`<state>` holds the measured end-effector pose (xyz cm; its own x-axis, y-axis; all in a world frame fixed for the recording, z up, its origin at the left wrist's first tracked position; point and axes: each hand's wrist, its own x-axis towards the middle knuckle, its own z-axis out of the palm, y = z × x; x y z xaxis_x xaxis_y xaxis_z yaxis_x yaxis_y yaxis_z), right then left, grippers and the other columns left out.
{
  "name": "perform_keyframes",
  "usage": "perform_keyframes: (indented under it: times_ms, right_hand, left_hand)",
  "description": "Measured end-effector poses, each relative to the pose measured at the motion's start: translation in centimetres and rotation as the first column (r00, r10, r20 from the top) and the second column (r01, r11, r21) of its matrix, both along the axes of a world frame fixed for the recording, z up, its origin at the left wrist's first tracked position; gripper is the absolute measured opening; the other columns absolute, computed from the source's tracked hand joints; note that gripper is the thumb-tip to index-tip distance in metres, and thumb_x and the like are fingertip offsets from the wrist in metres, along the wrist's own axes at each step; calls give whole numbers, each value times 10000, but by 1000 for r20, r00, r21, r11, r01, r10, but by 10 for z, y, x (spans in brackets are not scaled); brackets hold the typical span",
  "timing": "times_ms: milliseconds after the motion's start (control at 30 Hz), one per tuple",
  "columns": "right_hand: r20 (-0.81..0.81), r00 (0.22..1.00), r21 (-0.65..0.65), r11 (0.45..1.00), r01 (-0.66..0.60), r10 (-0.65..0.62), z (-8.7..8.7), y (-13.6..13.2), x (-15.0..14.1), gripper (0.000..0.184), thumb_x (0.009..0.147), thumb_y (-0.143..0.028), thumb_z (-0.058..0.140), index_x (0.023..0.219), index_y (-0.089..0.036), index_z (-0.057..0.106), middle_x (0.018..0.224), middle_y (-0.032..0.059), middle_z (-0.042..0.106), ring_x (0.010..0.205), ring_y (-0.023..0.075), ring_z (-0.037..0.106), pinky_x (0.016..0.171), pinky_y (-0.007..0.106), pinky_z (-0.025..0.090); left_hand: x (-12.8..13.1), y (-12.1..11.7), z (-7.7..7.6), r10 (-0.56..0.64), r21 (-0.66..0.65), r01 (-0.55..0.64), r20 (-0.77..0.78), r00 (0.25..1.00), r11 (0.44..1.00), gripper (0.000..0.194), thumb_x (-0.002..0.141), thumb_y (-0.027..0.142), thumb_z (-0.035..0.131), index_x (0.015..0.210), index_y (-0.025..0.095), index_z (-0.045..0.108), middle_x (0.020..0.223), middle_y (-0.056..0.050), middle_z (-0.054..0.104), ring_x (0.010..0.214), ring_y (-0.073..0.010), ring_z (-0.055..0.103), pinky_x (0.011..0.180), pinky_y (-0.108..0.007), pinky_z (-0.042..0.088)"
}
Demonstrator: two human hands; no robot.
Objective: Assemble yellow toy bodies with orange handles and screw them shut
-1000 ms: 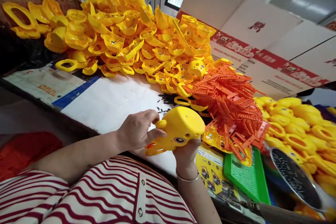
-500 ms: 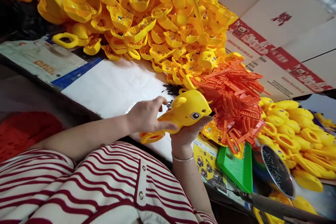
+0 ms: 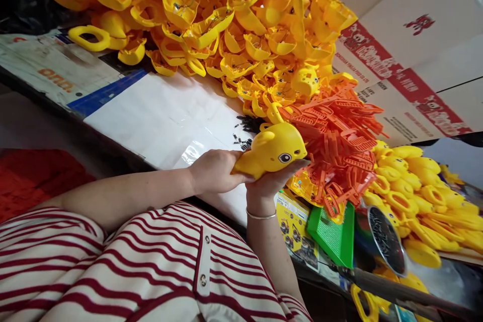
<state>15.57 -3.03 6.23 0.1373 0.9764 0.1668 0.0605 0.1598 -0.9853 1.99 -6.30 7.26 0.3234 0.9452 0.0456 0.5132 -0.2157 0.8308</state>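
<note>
A yellow plastic animal-shaped toy [image 3: 277,148] with a round head and a printed eye is held in front of my striped shirt, its face turned right. My left hand [image 3: 217,170] is closed round its narrow rear part, covering most of it. Beneath the head, my right hand [image 3: 269,181] cups the toy, fingers wrapped against its underside. Just beyond the toy, small black parts [image 3: 243,133] lie scattered on the white sheet [image 3: 166,115].
Yellow shell halves [image 3: 222,25] are heaped at the back, beside a pile of orange plastic pieces [image 3: 335,146]. A green basket [image 3: 334,234], a round container of dark bits [image 3: 387,239] and more yellow toys [image 3: 418,186] stand right. Behind are cartons [image 3: 422,60].
My left hand has gone from partly open beside the toy to closed round its rear part. The toy's head has turned, bringing its face further right. The view has tilted downward.
</note>
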Motion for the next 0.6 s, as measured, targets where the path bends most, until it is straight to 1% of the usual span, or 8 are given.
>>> perform_keyframes:
  times_ms: [67,167,200,267,333,433,500,600]
  right_hand:
    - [-44,999,-13,1000,23,-23,1,3,0,943,806,-776,-56,1454,-198,312,1138,165,640,967,321,682,803,503,574]
    - [-64,993,-36,995,97,-99,3,6,3,960,797,-775,-67,1467,-173,264,1173,191,619,973,322,682,770,493,584]
    - [-60,989,-35,991,132,-134,3,6,4,976,788,-776,-87,1457,-167,279,1177,195,618,987,321,680,771,485,587]
    - [-47,988,-36,988,147,-149,5,4,5,976,782,-798,-72,1415,-185,349,1179,177,627,1022,311,674,797,458,589]
    - [-65,984,-15,986,165,-166,8,0,4,941,779,-832,-23,1335,-238,451,1118,123,664,1003,293,680,785,424,595]
    - [-170,958,33,970,239,-230,15,-7,-1,863,784,-848,32,1196,-301,557,934,44,700,883,260,695,695,381,599]
    - [-247,937,62,961,271,-248,20,-10,-4,802,810,-824,78,1167,-305,574,851,25,693,800,239,692,642,358,590]
    - [-310,925,171,944,281,-219,28,-8,-3,727,851,-778,136,1238,-297,520,926,27,685,804,223,686,606,339,577]
  left_hand:
    - [-4,0,-3,-11,11,12,-64,998,1000,496,821,560,601,1162,204,653,1010,-87,761,906,-265,716,766,-350,529]
    - [-8,-2,-4,-28,-14,25,-284,958,1000,562,818,661,542,1050,173,695,931,-121,758,876,-314,719,716,-379,524]
    - [-8,-3,-3,-37,-24,31,-346,937,999,558,837,661,510,998,165,709,911,-130,757,869,-327,719,704,-388,521]
    - [-7,-6,-1,-51,-21,46,-416,908,999,528,893,607,447,936,158,721,895,-136,756,864,-331,720,688,-389,514]
    - [-4,-7,1,-54,10,65,-436,899,998,484,922,538,432,921,150,722,878,-131,754,842,-309,720,674,-368,505]
    - [-1,-7,0,-67,59,101,-420,905,993,454,930,507,446,886,145,717,817,-110,745,782,-260,709,650,-329,480]
    - [-1,-6,-3,-71,80,111,-392,917,991,462,931,530,444,862,157,708,789,-89,737,753,-235,698,635,-310,459]
    - [-5,-6,-6,-69,79,102,-343,937,992,475,905,608,457,938,195,692,808,-53,739,738,-217,692,600,-286,431]
